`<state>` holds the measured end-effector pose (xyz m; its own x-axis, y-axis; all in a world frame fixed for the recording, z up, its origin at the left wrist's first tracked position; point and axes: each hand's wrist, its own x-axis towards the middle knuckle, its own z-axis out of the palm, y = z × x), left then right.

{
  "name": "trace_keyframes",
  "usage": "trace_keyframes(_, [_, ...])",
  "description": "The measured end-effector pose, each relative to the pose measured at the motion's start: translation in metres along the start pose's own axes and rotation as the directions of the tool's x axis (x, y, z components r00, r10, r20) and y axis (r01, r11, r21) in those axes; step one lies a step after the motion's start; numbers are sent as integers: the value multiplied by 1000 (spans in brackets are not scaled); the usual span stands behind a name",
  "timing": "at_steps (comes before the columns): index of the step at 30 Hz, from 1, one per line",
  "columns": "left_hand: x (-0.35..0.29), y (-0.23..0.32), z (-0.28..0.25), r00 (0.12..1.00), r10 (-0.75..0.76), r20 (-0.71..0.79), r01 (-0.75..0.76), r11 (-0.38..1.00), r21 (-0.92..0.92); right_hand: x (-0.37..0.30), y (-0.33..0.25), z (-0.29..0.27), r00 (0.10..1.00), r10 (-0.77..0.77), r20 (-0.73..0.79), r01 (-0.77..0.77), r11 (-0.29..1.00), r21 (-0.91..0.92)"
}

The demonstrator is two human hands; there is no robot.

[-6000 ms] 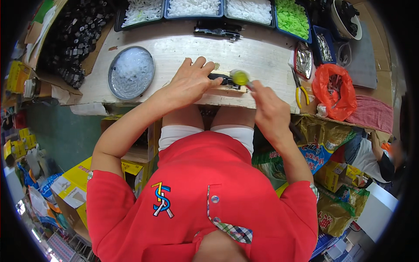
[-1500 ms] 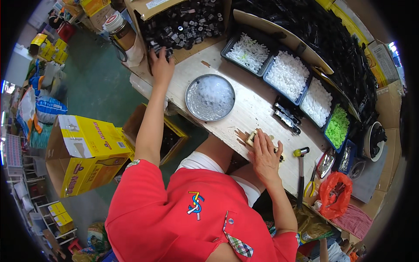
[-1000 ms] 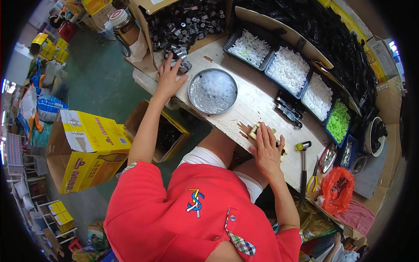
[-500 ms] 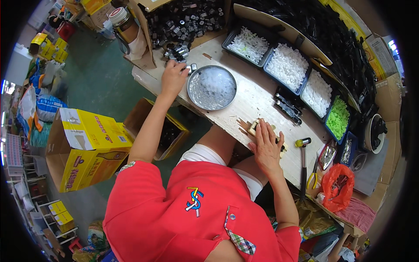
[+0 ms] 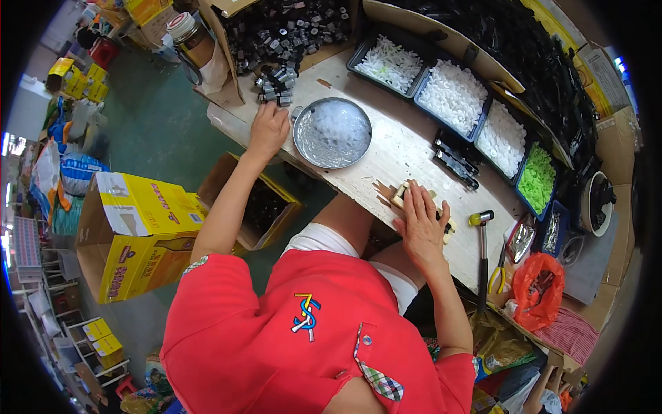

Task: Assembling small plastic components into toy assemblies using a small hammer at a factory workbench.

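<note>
My left hand [image 5: 269,131] is at the table's left edge, just left of a round metal pan [image 5: 332,132] with whitish foamy liquid in it. Its fingers are curled closed; whatever they may hold is hidden. Right beyond the fingertips lies a small heap of dark, shiny-faced block parts [image 5: 277,84]. My right hand [image 5: 422,228] rests with its fingers stretched out over a cream-coloured block [image 5: 398,196] at the table's near edge. Dark pieces show beside that block, partly covered by the hand.
Trays of white pieces [image 5: 452,96] and green pieces [image 5: 536,181] line the back right. Black parts [image 5: 455,164] lie before them. A hammer [image 5: 482,241], pliers [image 5: 496,276] and a red plastic bag [image 5: 536,293] are at the right. Yellow cartons [image 5: 148,234] stand at the left.
My left hand has drawn back slightly from the heap of block parts, and its fingers have curled in. My right hand stays on the cream-coloured block.
</note>
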<state>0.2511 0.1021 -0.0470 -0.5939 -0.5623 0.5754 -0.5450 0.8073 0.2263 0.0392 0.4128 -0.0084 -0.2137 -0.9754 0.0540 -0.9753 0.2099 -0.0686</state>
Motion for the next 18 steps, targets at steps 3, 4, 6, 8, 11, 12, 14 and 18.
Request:
trace_keyframes(3, [-5,-1,-2,1000,-3,5,3,998,57,-3,1,0,999,0,-36,0,1000,5])
trace_keyframes(4, [-6,-4,-2,997,-67,-45,66,997,-27,-4,1,-1,999,-2,-43,3,1000,15])
trace_keyframes(6, [-6,-8,-2,951,-281,-130,249,944,-219,-4,3,-1,999,17,-45,-16,1000,26])
trace_keyframes(8, [6,-1,-23,656,-676,336,636,256,-728,-8,8,1,977,39,-212,-20,995,95])
trace_keyframes(11, [28,37,-59,702,-418,576,585,-122,-802,-10,17,-6,934,124,-335,-68,982,176])
trace_keyframes(12, [35,56,-62,698,-344,628,607,-180,-774,-11,20,-5,919,152,-364,-87,978,190])
trace_keyframes(14, [44,87,-54,638,-206,742,740,-101,-665,-15,23,-3,907,189,-376,-119,973,200])
trace_keyframes(18, [52,166,-28,591,18,806,746,368,-555,-25,23,-3,883,225,-412,-142,964,224])
